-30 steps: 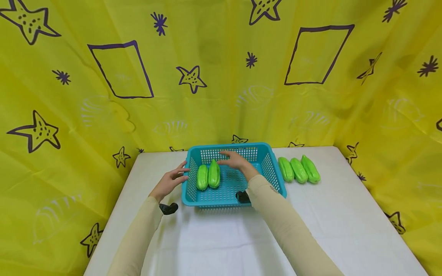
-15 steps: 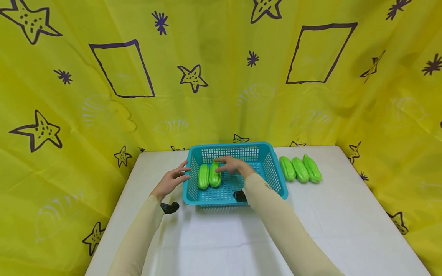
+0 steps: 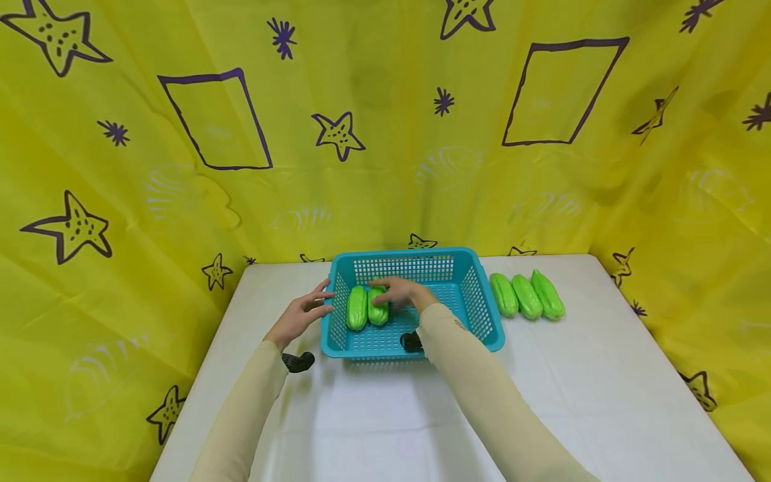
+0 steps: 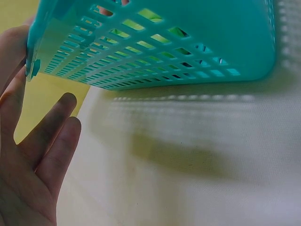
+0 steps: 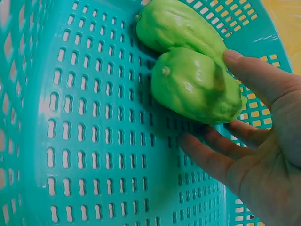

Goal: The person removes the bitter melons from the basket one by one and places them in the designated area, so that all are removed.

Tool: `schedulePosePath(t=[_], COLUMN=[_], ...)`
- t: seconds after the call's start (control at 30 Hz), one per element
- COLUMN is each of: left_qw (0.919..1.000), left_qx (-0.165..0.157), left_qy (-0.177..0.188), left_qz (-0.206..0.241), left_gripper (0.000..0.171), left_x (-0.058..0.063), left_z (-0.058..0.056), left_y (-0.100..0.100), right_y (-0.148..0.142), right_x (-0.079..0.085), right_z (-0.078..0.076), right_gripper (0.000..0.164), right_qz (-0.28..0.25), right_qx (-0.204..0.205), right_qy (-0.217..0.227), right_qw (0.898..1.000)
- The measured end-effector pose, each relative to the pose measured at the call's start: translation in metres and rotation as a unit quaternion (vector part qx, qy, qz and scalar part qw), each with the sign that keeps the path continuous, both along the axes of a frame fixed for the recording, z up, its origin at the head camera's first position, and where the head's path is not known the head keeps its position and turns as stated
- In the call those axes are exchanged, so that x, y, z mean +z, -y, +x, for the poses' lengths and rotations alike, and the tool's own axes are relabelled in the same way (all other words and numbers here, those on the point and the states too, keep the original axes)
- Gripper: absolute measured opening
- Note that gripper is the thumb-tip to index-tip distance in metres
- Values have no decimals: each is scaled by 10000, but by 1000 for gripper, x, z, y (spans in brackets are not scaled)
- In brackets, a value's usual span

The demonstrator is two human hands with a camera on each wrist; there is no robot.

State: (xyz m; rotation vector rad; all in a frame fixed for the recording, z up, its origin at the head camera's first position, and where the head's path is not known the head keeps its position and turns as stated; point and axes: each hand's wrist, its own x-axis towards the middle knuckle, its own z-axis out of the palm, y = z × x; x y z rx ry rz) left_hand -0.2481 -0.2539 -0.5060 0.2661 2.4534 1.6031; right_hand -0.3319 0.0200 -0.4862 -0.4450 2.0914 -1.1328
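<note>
A turquoise plastic basket [image 3: 373, 352] with slotted walls stands on the table. Inside, at its left, two glossy green gourd-like vegetables lie side by side: a left one [image 3: 357, 309] and a right one [image 3: 378, 314]. My right hand [image 3: 402, 292] reaches over the right gourd-like vegetable [image 5: 195, 84]; in the right wrist view the thumb is at its far side and the fingers spread along its near side, not visibly closed on it. At the basket's left wall my left hand [image 3: 295, 319] rests with extended fingers against the rim [image 4: 35, 47].
Outside the basket's right wall, three more green gourd-like vegetables [image 3: 527, 296] lie in a row on the white-covered table [image 3: 602, 388]. A yellow curtain [image 3: 385, 194] with starfish drawings hangs behind and at both sides. Black wrist devices [image 3: 299, 362] sit below the sleeves.
My right hand has moved left and down onto the right gourd-like vegetable in the basket. The left hand stays at the rim. The head view has shifted slightly.
</note>
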Motion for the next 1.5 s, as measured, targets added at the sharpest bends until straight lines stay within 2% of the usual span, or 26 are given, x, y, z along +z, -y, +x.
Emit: schedulePosePath(t=[0.23, 0.5, 0.87, 1.3, 1.5], left_qw=[10000, 10000, 10000, 9999, 10000], left_qx=[21, -11, 18, 39, -7], left_qy=[26, -64, -12, 65, 77], left_qz=[10, -5, -32, -91, -47], left_gripper=[47, 46, 44, 52, 53], left_x=[1, 3, 2, 6, 5], left_z=[0, 1, 0, 1, 1], left_y=[-1, -1, -1, -2, -2], right_y=[0, -1, -2, -10, -15], right_x=[-1, -1, 1, 4, 15], right_z=[-1, 0, 1, -3, -6], right_gripper=[61, 58, 53, 53, 54], right_qz=[193, 511, 754, 68, -176], right_qx=[-11, 200, 561, 72, -124], right_qy=[37, -460, -856, -695, -693], right_qw=[9998, 9974, 9919, 9975, 9974])
